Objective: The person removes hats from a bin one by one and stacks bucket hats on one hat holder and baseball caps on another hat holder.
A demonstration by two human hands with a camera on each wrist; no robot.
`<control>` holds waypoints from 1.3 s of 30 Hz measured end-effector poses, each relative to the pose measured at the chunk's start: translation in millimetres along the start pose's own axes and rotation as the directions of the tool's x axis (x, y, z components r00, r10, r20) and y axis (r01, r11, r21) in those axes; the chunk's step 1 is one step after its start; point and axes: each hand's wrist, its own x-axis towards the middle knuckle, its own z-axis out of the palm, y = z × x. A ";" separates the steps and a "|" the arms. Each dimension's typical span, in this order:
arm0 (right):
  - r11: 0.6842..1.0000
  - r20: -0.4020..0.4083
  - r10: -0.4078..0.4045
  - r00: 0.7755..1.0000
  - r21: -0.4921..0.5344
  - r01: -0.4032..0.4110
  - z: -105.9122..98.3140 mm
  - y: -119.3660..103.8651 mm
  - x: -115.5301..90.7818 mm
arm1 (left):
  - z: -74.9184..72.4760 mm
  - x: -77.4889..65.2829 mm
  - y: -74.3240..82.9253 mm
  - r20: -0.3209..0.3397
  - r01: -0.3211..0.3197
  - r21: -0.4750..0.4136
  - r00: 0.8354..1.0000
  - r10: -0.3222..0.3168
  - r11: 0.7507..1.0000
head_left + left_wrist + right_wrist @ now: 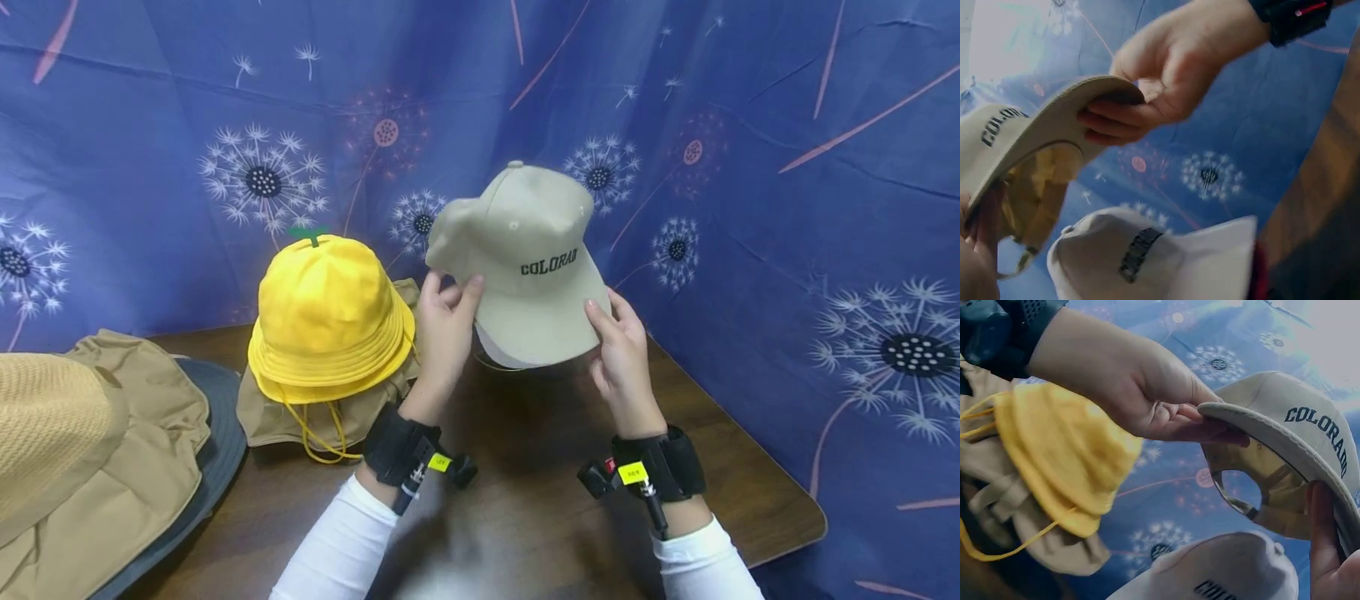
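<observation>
Both hands hold a beige baseball cap [536,229] with dark COLORADO lettering, raised above the table with its brim toward me. My left hand [444,333] pinches the left edge of the brim, thumb on top. On the opposite edge, my right hand [624,358] grips the brim with its thumb above and fingers underneath. The cap's hollow inside and back strap opening show in the right wrist view. Below it in the left wrist view is a second, paler cap [1107,250] with similar lettering; the held cap mostly hides it in the head view.
A yellow bucket hat [322,317] with a green sprout and yellow cord sits on tan fabric [262,412]. At the far left lies a tan hat [142,417] over a dark blue brim [221,442]. A blue dandelion-print curtain [480,83] hangs behind the wooden table [517,450].
</observation>
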 end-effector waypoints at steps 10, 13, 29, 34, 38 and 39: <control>0.999 -0.110 -0.015 0.994 -0.033 0.011 16.9 -6.9 76.4 | 16.6 82.8 -7.5 -0.105 -0.008 0.231 0.994 0.033 0.973; 0.996 -0.130 0.052 0.990 -0.066 -0.061 12.3 6.3 85.7 | 13.2 87.1 -25.6 -0.107 0.055 0.261 0.994 -0.028 0.964; 0.924 -0.217 0.104 0.970 -0.340 -0.176 -21.4 42.3 68.7 | -0.5 54.9 -79.6 0.039 0.160 0.435 0.980 -0.196 0.886; 0.878 -0.239 0.166 0.957 -0.406 -0.254 -27.1 50.0 67.5 | -3.2 52.1 -83.0 0.056 0.165 0.485 0.974 -0.218 0.859; 0.868 -0.232 0.215 0.949 -0.400 -0.295 -29.2 52.5 69.2 | -4.3 50.1 -82.6 0.064 0.149 0.559 0.973 -0.222 0.816; 0.860 -0.229 0.230 0.946 -0.406 -0.307 -29.9 52.7 69.6 | -4.4 49.6 -82.3 0.065 0.145 0.573 0.973 -0.220 0.807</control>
